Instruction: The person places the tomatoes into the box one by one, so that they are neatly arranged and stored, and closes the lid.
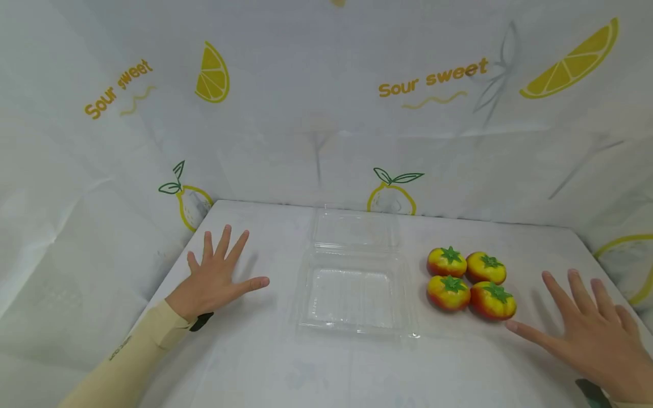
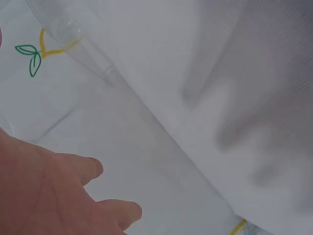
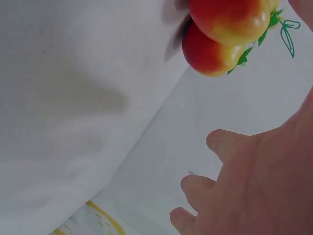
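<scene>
A clear plastic clamshell box (image 1: pixel 352 325) lies in the middle of the table, its lid (image 1: pixel 356 228) folded back toward the wall. To its right sit several shiny yellow-and-red tomato-like fruits (image 1: pixel 446 296) with green star-shaped tops, grouped in two rows. Left of the box, my left hand (image 1: pixel 213 284) hovers over the table with fingers spread, holding nothing. My right hand (image 1: pixel 594 335) is spread the same way at the right, its thumb tip close to the nearest fruit (image 3: pixel 229 19). Part of the box also shows in the left wrist view.
White cloth covers the table (image 1: pixel 255 362). Behind it and at both sides hang white sheets (image 1: pixel 306 102) printed with lemons, leaves and "Sour sweet" lettering. The table's back edge meets the rear sheet just beyond the box lid.
</scene>
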A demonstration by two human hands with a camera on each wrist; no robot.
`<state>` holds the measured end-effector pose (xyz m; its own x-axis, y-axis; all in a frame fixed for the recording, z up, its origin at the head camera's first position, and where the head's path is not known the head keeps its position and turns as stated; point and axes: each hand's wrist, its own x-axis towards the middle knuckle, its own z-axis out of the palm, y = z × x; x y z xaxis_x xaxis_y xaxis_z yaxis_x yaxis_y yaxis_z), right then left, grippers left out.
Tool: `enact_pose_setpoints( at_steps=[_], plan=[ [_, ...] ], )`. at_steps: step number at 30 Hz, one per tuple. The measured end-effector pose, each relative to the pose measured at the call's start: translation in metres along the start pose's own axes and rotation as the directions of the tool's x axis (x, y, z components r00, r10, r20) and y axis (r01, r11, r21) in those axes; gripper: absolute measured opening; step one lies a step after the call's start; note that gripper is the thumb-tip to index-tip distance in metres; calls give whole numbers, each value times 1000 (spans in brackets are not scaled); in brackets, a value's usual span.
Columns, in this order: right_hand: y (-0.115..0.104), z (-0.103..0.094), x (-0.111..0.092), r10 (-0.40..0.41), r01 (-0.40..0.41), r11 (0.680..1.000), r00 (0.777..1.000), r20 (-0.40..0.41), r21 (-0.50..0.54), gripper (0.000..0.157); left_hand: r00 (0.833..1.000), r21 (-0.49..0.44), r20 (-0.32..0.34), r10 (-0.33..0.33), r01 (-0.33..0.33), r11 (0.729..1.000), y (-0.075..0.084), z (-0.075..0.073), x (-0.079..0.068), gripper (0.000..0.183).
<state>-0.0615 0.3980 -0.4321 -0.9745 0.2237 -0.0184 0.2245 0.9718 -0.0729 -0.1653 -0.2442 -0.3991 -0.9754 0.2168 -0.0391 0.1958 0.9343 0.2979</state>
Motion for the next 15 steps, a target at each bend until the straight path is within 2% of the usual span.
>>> enact_pose_setpoints(
  at_steps=[4, 9, 12, 15],
  plan=[
    [-3, -2, 2, -29, 29, 1000, 1000, -9, -4, 136, 1000, -49, 21, -6, 7, 999, 3, 1, 1, 118],
    [-7, -4, 6, -75, 75, 997, 997, -21, -11, 131, 998, -146, 66, -7, 17, 989, 14, 3, 5, 116],
    [-11, -7, 8, -108, 107, 994, 994, -17, -26, 127, 996, -230, 89, 9, 12, 973, 23, 5, 9, 115],
    [-16, -10, 9, -132, 132, 991, 991, -10, -24, 124, 994, -333, 99, 36, -1, 943, 34, 8, 16, 113]
  ],
)
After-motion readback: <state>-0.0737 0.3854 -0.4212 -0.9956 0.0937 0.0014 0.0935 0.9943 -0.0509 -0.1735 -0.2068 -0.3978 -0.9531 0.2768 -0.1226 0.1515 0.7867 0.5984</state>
